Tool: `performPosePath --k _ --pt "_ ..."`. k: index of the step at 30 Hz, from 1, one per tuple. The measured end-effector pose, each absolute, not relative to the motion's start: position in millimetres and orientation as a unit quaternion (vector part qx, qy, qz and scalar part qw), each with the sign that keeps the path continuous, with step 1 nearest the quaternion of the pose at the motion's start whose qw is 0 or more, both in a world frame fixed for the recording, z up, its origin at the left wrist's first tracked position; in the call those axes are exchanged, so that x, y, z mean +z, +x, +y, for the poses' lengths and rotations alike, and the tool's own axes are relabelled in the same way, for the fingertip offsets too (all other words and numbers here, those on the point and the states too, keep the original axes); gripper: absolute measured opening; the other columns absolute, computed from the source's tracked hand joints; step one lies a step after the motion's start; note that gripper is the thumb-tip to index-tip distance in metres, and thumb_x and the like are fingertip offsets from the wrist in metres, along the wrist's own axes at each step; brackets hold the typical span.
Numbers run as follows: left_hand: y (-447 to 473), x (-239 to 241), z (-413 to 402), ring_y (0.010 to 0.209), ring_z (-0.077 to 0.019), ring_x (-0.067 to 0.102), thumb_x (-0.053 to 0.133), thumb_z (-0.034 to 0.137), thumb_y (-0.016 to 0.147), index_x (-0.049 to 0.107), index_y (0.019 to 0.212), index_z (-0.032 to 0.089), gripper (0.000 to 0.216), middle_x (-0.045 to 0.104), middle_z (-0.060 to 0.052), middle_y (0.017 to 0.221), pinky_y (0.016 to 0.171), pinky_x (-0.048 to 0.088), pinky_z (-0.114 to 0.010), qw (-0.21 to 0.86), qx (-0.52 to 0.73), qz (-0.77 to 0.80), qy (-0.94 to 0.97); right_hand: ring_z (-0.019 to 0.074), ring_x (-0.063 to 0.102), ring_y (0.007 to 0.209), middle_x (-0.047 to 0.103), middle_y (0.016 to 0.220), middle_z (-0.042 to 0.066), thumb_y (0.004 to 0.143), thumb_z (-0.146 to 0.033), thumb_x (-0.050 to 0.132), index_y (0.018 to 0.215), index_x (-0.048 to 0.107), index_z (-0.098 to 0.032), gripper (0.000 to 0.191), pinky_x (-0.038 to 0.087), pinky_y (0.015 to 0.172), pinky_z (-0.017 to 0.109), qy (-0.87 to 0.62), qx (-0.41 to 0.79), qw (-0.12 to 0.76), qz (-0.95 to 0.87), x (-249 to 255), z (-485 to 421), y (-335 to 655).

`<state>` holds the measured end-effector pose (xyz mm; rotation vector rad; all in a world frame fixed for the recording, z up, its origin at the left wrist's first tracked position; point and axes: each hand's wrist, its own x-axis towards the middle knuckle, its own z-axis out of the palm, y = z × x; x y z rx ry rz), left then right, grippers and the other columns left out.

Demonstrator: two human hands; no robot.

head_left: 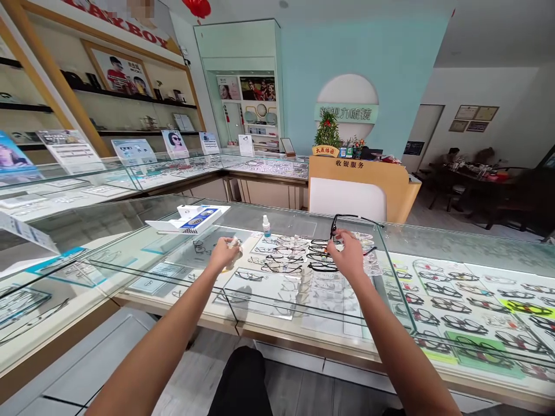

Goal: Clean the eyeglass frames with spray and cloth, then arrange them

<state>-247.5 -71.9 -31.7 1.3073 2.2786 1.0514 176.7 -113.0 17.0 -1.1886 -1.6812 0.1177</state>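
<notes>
Over the glass display counter (269, 300), my right hand (350, 257) is closed on a pair of black-framed eyeglasses (356, 216), raised above the glass top. Beneath and beside that hand, several dark-framed glasses (323, 267) are in a column. My left hand (223, 254) hovers left of the middle, its fingers pinched around a small white thing (235, 241) whose kind I cannot make out. Between the hands stands a small white bottle (266, 226) with a blue label, upright on the counter. Thin-framed glasses (284, 267) are in rows near the bottle.
An opened white and blue box (195, 219) rests on the counter, left of the bottle. More eyeglasses (451, 304) fill the case at the right. A wooden cashier desk (403, 190) with a plant (327, 133) stands beyond. People sit at a table (472, 170) far right.
</notes>
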Motion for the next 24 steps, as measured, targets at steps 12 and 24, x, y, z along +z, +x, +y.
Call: performPosePath --k 12,24 --pt "-213.0 -17.8 -18.1 0.144 -0.0437 0.052 0.062 0.049 0.090 0.062 0.133 0.016 0.054 0.060 -0.025 0.151 0.117 0.039 -0.054 0.074 0.322 0.762 0.558 0.0294 0.069 0.099 0.077 0.105 0.012 0.094 -0.043 0.055 0.108 0.071 -0.017 0.033 0.050 0.087 0.042 -0.498 0.050 0.529 -0.685 21.4 -70.2 182.8" --pt "-144.1 -0.6 23.1 0.117 -0.0331 0.066 0.068 0.043 0.081 0.057 0.109 0.023 0.036 0.073 -0.013 0.114 0.097 0.050 -0.042 0.251 0.482 0.632 0.553 0.0263 0.071 0.095 0.078 0.111 0.014 0.101 -0.056 0.054 0.103 0.076 -0.018 0.044 0.054 0.087 0.041 -0.480 0.087 0.569 -0.662 4.1 -59.3 197.7"
